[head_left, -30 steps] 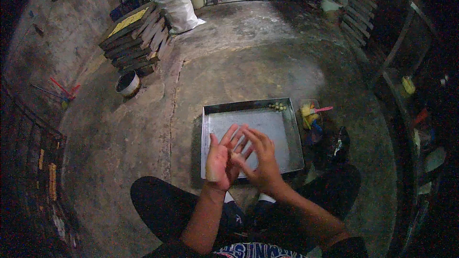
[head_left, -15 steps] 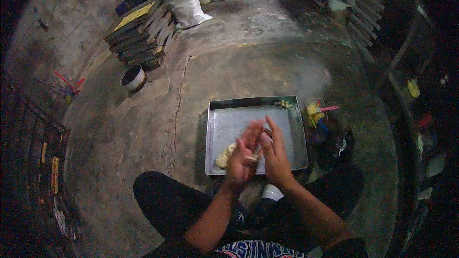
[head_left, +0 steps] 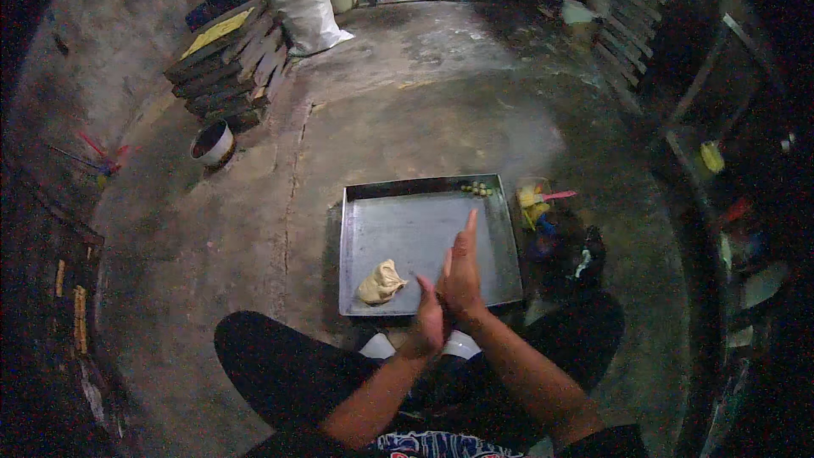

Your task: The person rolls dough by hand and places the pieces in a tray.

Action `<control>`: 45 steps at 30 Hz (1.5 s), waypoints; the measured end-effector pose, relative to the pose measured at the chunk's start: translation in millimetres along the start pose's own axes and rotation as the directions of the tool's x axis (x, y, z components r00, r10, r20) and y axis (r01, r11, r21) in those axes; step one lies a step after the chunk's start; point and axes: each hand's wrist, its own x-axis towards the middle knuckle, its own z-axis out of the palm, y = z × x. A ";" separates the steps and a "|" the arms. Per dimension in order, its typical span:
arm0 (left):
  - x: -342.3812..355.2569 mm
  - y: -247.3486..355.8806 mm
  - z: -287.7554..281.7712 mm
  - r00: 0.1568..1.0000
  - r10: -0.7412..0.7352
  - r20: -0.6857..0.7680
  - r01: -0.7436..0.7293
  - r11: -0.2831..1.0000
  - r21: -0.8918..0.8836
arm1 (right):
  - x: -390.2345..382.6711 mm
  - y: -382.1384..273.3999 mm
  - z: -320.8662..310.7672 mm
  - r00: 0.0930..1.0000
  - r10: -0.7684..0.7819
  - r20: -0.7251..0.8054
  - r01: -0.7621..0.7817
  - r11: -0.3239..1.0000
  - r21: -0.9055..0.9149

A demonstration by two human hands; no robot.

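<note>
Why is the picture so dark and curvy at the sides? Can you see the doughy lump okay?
In the head view, the rim is dim and grainy, and straight edges bend there because the lens is fisheye; in the head view's brighter middle, the pale doughy lump stands out against the grey tray, though fine detail looks soft.

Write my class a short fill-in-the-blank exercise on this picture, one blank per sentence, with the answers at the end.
1. The dough-like lump lies toward the near ____ corner of the metal tray.
2. The small round pieces sit in its far ____ corner.
3. The brush beside the tray has a ____ handle.
4. The left hand and right hand are held palm to ____.

Missing words: left; right; pink; palm.
</note>
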 end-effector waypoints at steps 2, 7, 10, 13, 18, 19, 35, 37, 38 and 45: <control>11.8 12.5 -14.8 0.989 0.137 -0.054 -0.129 0.984 0.126 | -12.6 8.9 2.9 0.990 0.116 0.074 -0.126 0.982 0.143; 12.8 57.1 -34.0 0.932 0.205 -0.298 -0.002 0.826 0.563 | -39.6 -34.4 33.9 0.988 0.057 0.143 -0.099 0.947 0.305; 8.7 40.4 -14.9 0.979 0.195 0.060 -0.147 0.470 0.870 | -9.3 -36.5 15.8 0.966 0.247 0.071 -0.246 0.811 0.531; -2.1 19.9 31.3 0.973 0.126 0.192 -0.229 0.480 0.847 | 8.5 38.9 -20.6 0.949 0.302 -0.087 -0.164 0.711 0.684; 5.8 21.4 16.1 0.977 0.213 -0.020 -0.151 0.756 0.636 | -16.1 34.9 -4.4 0.989 0.065 0.131 -0.119 0.881 0.459; 8.9 28.8 3.6 0.953 0.276 -0.126 -0.174 0.836 0.521 | -18.3 28.6 9.1 0.988 0.023 0.155 -0.083 0.917 0.391; 5.6 50.3 -6.7 0.946 0.263 -0.188 -0.258 0.965 0.052 | -25.4 10.6 17.4 0.933 -0.247 0.263 0.309 0.923 -0.229; 9.4 49.8 -33.9 0.880 0.434 -0.193 -0.308 0.831 0.463 | -27.0 -17.9 25.9 0.877 -0.401 0.265 0.424 0.905 -0.030; 10.7 31.6 -65.0 0.872 0.484 -0.066 -0.239 0.540 0.807 | -29.6 -35.1 28.8 0.841 -0.474 0.261 0.475 0.878 0.064; -16.8 21.5 32.7 0.978 -0.135 -0.160 0.160 0.975 0.153 | 11.7 -14.7 -32.7 0.949 -0.296 -0.106 0.260 0.929 -0.265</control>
